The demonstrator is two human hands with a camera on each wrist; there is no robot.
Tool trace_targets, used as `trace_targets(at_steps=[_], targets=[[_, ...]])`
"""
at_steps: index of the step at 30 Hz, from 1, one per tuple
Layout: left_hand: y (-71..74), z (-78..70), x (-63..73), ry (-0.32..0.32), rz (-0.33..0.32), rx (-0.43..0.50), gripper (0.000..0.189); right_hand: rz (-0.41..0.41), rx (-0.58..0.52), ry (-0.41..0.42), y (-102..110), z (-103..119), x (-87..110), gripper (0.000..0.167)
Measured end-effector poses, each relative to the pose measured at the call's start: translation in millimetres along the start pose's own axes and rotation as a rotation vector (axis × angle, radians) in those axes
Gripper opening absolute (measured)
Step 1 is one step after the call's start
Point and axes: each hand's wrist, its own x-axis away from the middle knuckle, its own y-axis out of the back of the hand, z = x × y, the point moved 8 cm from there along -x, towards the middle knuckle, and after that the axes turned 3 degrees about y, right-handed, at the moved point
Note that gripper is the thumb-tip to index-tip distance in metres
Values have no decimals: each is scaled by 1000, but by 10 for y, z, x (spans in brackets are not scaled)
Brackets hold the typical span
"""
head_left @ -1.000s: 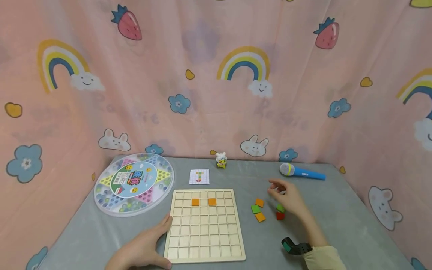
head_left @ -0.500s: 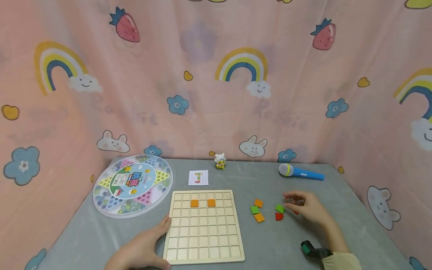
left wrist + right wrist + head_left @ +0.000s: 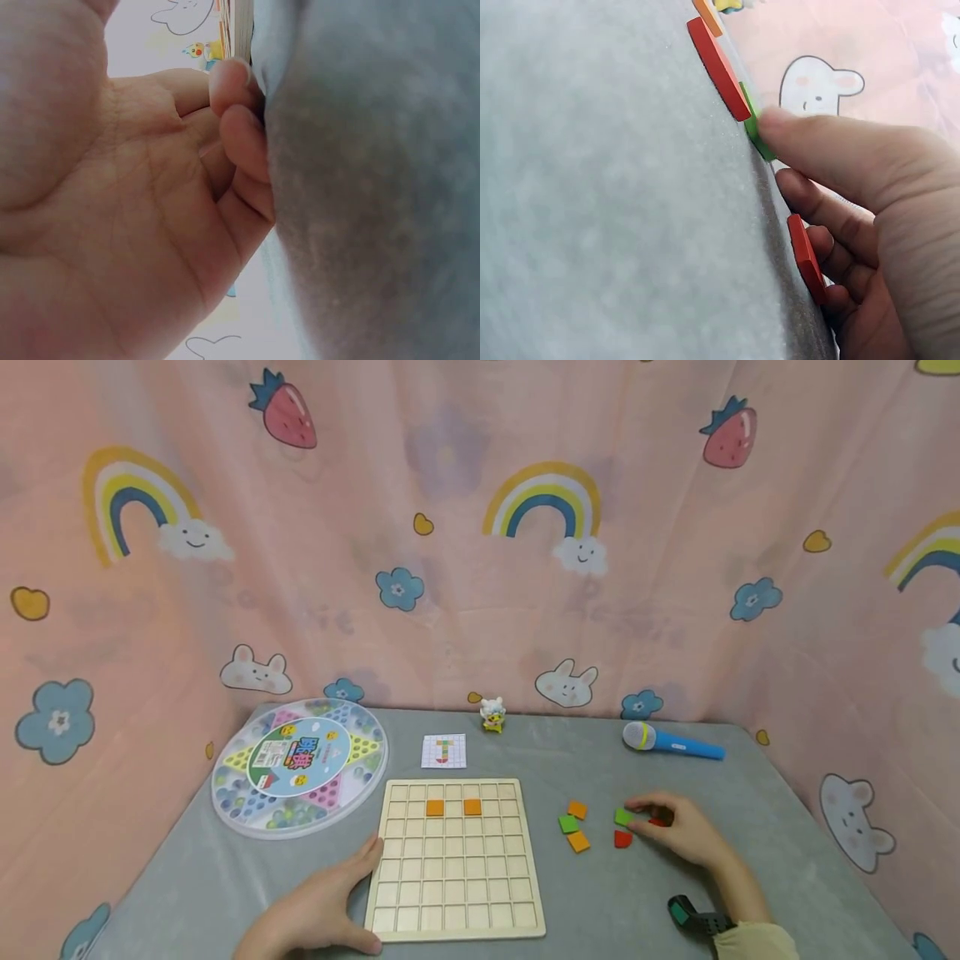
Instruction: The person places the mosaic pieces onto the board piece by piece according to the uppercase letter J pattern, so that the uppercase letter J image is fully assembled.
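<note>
A pale wooden grid board point(image 3: 455, 872) lies in front of me, with two orange square tiles point(image 3: 435, 808) in its second row. My left hand point(image 3: 315, 902) rests along the board's left edge, fingers on the side and thumb at the near corner. Right of the board, my right hand point(image 3: 690, 835) pinches a green tile point(image 3: 622, 817) between thumb and index finger, low at the table. Under that hand lies a red piece point(image 3: 808, 259), close to the other fingers. Another red piece point(image 3: 622, 839) with a rounded edge sits just nearer than the green one.
Two orange tiles point(image 3: 577, 842) and a green square point(image 3: 568, 824) lie between board and right hand. Behind the board is a small pattern card point(image 3: 444, 752). A round marble game point(image 3: 300, 768), a small figurine point(image 3: 492, 715) and a blue toy microphone point(image 3: 675, 742) stand farther back.
My right hand has moved right and down to the table, then slightly left onto the green tile. My left hand stays at the board.
</note>
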Motion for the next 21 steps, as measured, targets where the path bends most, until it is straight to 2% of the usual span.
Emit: trace_targets(at_steps=[7, 11, 16, 21], targets=[[4, -3, -7, 9, 6, 8, 129, -8, 80, 35, -7, 27, -6, 28], [-6, -9, 13, 1, -1, -12, 129, 8, 136, 56, -31, 48, -5, 23], [-32, 17, 25, 0, -4, -18, 129, -13, 128, 51, -46, 34, 0, 22], [-15, -4, 4, -9, -3, -25, 128, -47, 130, 52, -18, 18, 12, 27]])
